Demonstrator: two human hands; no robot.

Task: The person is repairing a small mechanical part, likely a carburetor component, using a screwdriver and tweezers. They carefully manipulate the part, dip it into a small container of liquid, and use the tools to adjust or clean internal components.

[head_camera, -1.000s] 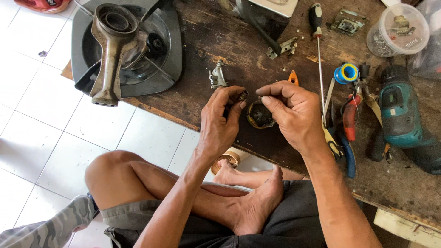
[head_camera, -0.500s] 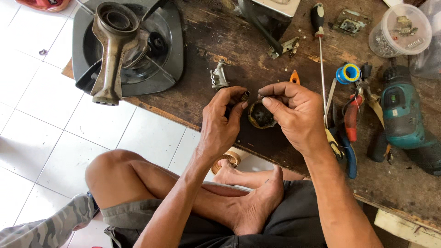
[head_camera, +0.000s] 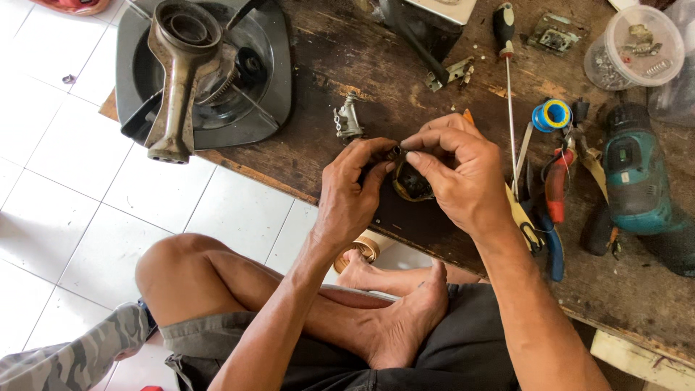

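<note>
I sit cross-legged at a low dark wooden board point(head_camera: 347, 94). Both hands meet over its near edge on a small round brass-coloured part point(head_camera: 410, 181) with a dark middle. My right hand point(head_camera: 457, 177) cups that part and pinches at its top. My left hand point(head_camera: 351, 192) pinches a tiny dark piece point(head_camera: 393, 153) against the part with thumb and forefinger. Fingers hide most of the part.
A grey metal stove top with a rusty cast burner tube point(head_camera: 184, 69) lies at the board's left end. A small metal fitting point(head_camera: 347, 119) stands just beyond my left hand. Right: a long screwdriver point(head_camera: 507, 87), tape roll point(head_camera: 552, 114), pliers point(head_camera: 556, 185), teal power drill point(head_camera: 637, 181), plastic tub of small parts point(head_camera: 635, 45).
Both hands stay on the small round part with only slight finger shifts. The view has drifted a little.
</note>
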